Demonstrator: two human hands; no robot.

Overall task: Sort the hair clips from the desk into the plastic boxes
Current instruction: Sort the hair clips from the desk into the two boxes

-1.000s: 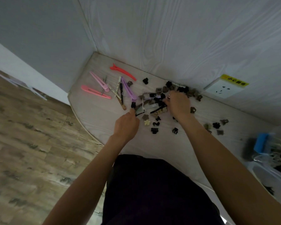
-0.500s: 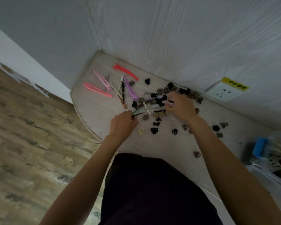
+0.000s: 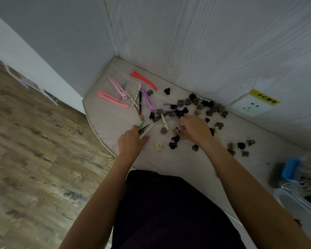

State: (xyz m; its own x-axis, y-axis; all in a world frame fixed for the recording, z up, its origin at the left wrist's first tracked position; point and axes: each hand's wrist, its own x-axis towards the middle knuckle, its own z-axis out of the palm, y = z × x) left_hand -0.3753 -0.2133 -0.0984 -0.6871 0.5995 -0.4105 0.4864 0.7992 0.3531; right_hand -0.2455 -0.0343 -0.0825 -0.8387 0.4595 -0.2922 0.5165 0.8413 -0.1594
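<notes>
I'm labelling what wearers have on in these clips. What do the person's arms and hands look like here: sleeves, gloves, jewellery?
Both forearms are bare with no sleeves in view. The left hand and right hand wear no gloves, and no watch, ring or bracelet shows. Dark clothing covers the lap below.

the desk [image 3: 169, 164] fills the corner between two walls. the long clips [image 3: 133, 94] lie at its 10 o'clock end, the small claw clips [image 3: 196, 106] spread from the middle toward 2 o'clock along the back wall. the wall socket [image 3: 250, 106] sits behind them at 2 o'clock. the plastic boxes [image 3: 298, 200] stand at 4 o'clock, at the desk's near edge.
</notes>
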